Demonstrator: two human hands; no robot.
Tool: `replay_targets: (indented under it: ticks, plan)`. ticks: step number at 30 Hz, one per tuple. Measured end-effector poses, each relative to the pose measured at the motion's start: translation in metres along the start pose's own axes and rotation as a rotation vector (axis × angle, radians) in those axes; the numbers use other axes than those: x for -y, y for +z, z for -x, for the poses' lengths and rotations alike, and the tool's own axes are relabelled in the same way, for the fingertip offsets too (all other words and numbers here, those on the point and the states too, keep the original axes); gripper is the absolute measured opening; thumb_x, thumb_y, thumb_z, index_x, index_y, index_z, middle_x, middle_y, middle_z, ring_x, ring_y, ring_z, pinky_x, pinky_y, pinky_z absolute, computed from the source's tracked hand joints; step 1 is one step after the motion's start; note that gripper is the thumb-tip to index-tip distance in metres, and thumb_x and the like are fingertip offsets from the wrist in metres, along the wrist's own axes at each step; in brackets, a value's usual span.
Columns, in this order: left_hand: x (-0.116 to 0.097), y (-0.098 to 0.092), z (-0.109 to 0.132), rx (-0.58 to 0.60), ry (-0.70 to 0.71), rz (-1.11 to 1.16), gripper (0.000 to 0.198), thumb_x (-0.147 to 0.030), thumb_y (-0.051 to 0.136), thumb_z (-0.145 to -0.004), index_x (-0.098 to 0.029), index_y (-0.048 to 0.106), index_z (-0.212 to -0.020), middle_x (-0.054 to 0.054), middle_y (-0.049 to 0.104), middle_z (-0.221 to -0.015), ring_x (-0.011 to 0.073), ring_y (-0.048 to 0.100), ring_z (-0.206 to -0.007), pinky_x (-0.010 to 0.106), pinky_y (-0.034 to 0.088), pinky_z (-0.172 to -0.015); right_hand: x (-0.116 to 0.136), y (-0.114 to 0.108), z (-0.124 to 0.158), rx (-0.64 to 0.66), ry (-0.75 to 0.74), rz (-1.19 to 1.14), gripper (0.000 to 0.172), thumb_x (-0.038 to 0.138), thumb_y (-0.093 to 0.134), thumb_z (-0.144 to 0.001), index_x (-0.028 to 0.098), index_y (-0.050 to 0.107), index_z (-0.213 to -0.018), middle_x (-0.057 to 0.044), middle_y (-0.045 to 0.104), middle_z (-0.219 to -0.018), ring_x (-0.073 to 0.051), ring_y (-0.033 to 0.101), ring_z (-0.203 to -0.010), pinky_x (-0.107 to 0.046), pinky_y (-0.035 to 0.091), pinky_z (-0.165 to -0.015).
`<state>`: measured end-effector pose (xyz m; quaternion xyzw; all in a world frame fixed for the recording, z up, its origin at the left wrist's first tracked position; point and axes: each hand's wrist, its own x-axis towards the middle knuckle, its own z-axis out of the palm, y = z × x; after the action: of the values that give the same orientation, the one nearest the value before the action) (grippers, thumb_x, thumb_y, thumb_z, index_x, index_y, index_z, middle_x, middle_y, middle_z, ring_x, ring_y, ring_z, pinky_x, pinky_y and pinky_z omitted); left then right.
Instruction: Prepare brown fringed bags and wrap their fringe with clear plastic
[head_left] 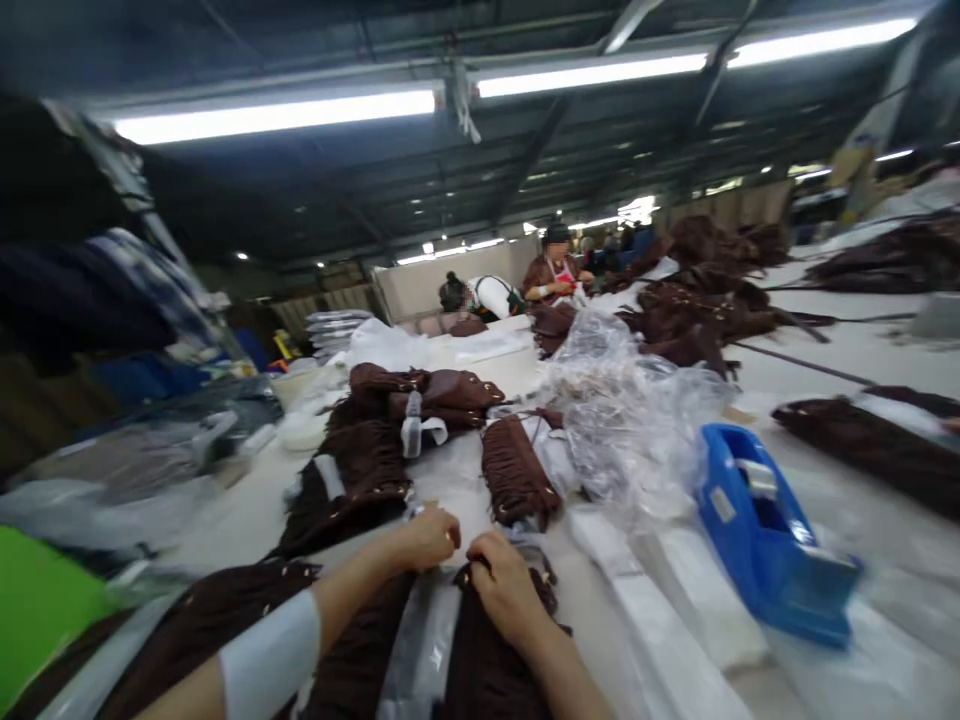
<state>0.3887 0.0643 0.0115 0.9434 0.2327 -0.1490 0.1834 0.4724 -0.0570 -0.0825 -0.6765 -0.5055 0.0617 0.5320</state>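
My left hand [429,538] is closed, its fingers curled at the top edge of a dark brown fringed item [360,640]. Close beside it, my right hand [501,580] pinches the top of the same brown goods, where a clear plastic strip [424,640] runs down the middle. What exactly lies between the fingers of either hand is too small to make out. Just beyond my hands lie a brown fringed piece [517,470] and a stack of brown fringed leather items [360,450] with pale wraps around them.
A blue tape dispenser [772,550] stands at the right, beside white strips [652,610]. Crumpled clear plastic [622,400] is heaped behind. More brown goods [697,290] cover the table farther back, where a person [556,270] works. Something bright green [45,600] is at the left.
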Motion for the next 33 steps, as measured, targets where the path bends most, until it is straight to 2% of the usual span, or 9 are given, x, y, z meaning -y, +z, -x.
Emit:
replay_targets:
  ticks: [4, 6, 9, 12, 16, 21, 25, 29, 33]
  plan:
    - [0.023, 0.004, -0.001, -0.035, -0.033, 0.085, 0.015, -0.027, 0.059, -0.088, -0.013, 0.062, -0.092, 0.005, 0.064, -0.095, 0.019, 0.06, -0.092, 0.041, 0.048, -0.086, 0.002, 0.0, -0.005, 0.062, 0.125, -0.1, 0.024, 0.006, 0.046, -0.061, 0.021, 0.062, -0.071, -0.005, 0.065, -0.079, -0.019, 0.061, -0.08, -0.031, 0.048, -0.076]
    - [0.031, 0.013, 0.002, -0.043, -0.014, 0.157, 0.009, -0.017, 0.056, -0.085, -0.013, 0.062, -0.09, 0.004, 0.065, -0.093, 0.0181, 0.061, -0.091, 0.038, 0.048, -0.086, 0.004, -0.001, -0.007, 0.087, 0.197, -0.127, 0.024, 0.008, 0.049, -0.06, 0.022, 0.065, -0.07, -0.005, 0.066, -0.079, -0.021, 0.062, -0.08, -0.033, 0.048, -0.077]
    - [0.043, 0.023, 0.011, -0.063, 0.026, 0.286, 0.031, -0.002, 0.044, -0.072, -0.015, 0.064, -0.092, 0.004, 0.068, -0.094, 0.0157, 0.061, -0.092, 0.029, 0.047, -0.086, 0.004, 0.0, -0.013, 0.138, 0.294, -0.165, 0.026, 0.01, 0.051, -0.056, 0.022, 0.07, -0.07, -0.005, 0.067, -0.08, -0.022, 0.062, -0.081, -0.034, 0.047, -0.078]
    - [0.053, 0.026, 0.019, -0.054, 0.073, 0.415, 0.048, -0.004, 0.042, -0.059, -0.016, 0.064, -0.1, 0.002, 0.068, -0.1, 0.0157, 0.06, -0.095, 0.025, 0.046, -0.086, 0.0, 0.003, -0.02, 0.205, 0.378, -0.202, 0.03, 0.011, 0.052, -0.051, 0.023, 0.072, -0.069, -0.004, 0.067, -0.079, -0.023, 0.062, -0.079, -0.034, 0.047, -0.075]
    - [0.064, 0.019, 0.024, 0.019, 0.143, 0.533, 0.057, -0.008, 0.048, -0.053, -0.017, 0.065, -0.106, 0.001, 0.068, -0.105, 0.0186, 0.061, -0.098, 0.024, 0.046, -0.086, -0.005, 0.006, -0.027, 0.297, 0.478, -0.262, 0.032, 0.012, 0.052, -0.047, 0.023, 0.073, -0.067, -0.001, 0.066, -0.067, -0.02, 0.061, -0.069, -0.029, 0.045, -0.066]
    - [0.069, 0.02, 0.023, 0.058, 0.198, 0.561, 0.054, -0.012, 0.058, -0.054, -0.018, 0.066, -0.107, 0.002, 0.068, -0.107, 0.0221, 0.059, -0.101, 0.027, 0.043, -0.091, 0.0, 0.006, -0.033, 0.392, 0.609, -0.335, 0.031, 0.012, 0.048, -0.043, 0.024, 0.071, -0.06, 0.003, 0.062, -0.05, -0.016, 0.056, -0.055, -0.026, 0.04, -0.057]
    - [0.071, 0.027, 0.019, 0.042, 0.219, 0.579, 0.053, -0.016, 0.06, -0.059, -0.016, 0.065, -0.111, 0.004, 0.067, -0.107, 0.0224, 0.059, -0.099, 0.028, 0.044, -0.088, 0.005, 0.004, -0.033, 0.446, 0.711, -0.381, 0.033, 0.015, 0.047, -0.042, 0.022, 0.071, -0.064, 0.003, 0.064, -0.053, -0.015, 0.055, -0.056, -0.025, 0.038, -0.057]
    - [0.079, 0.025, 0.018, 0.111, 0.301, 0.593, 0.055, -0.017, 0.066, -0.059, -0.019, 0.063, -0.114, 0.002, 0.066, -0.11, 0.0215, 0.058, -0.104, 0.028, 0.042, -0.092, 0.007, 0.007, -0.034, 0.489, 0.828, -0.391, 0.038, 0.016, 0.048, -0.041, 0.02, 0.071, -0.071, 0.002, 0.063, -0.054, -0.014, 0.053, -0.055, -0.025, 0.035, -0.056]
    - [0.086, 0.021, 0.021, 0.156, 0.342, 0.561, 0.061, -0.016, 0.071, -0.057, -0.018, 0.06, -0.117, 0.003, 0.063, -0.116, 0.0237, 0.056, -0.109, 0.031, 0.04, -0.096, 0.013, 0.011, -0.036, 0.493, 0.88, -0.342, 0.035, 0.014, 0.047, -0.037, 0.02, 0.069, -0.064, 0.004, 0.055, -0.046, -0.012, 0.046, -0.05, -0.025, 0.029, -0.052]
